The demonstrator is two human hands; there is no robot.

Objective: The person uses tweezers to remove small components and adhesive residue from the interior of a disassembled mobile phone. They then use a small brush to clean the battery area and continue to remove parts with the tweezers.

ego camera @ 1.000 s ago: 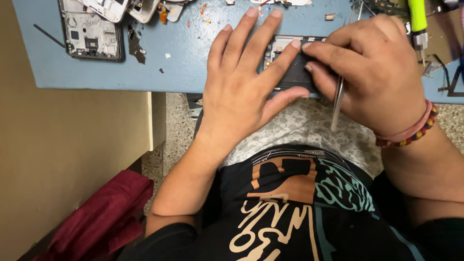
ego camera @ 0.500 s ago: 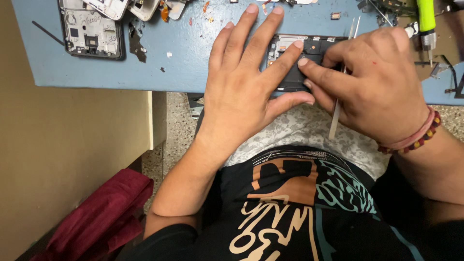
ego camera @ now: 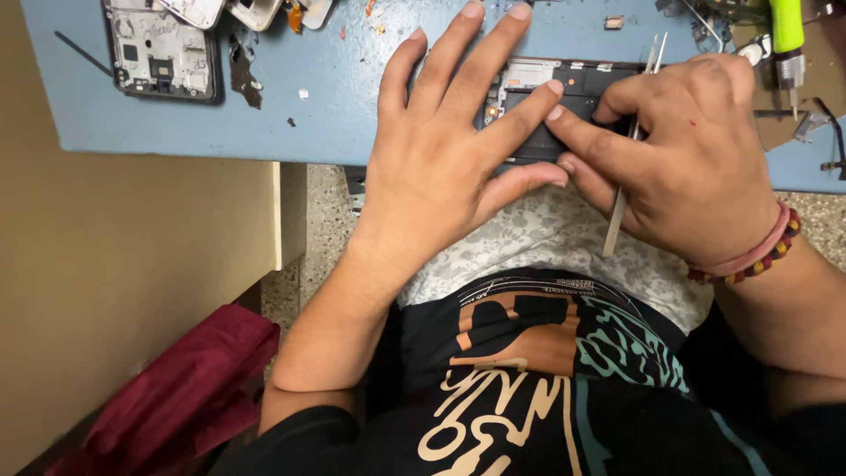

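Observation:
An opened phone (ego camera: pixel 564 92) with its dark inner parts showing lies at the near edge of the blue table (ego camera: pixel 335 106). My left hand (ego camera: pixel 449 159) lies flat over its left part, fingers spread, index finger pressing on the dark middle piece. My right hand (ego camera: pixel 687 167) covers the phone's right part. It holds thin metal tweezers (ego camera: pixel 630 141) that run between its fingers, and its index finger presses on the phone beside the left index fingertip. Much of the phone is hidden under both hands.
A second opened phone frame (ego camera: pixel 163 53) lies at the table's back left with small loose parts around it. A yellow-green handled tool (ego camera: pixel 787 31) lies at the back right. A dark red bag (ego camera: pixel 185 397) sits on the floor below left.
The phone and both hands sit slightly lower in view. My right hand has slid a little right, baring more of the phone's top edge. Both index fingers stay pressed on it.

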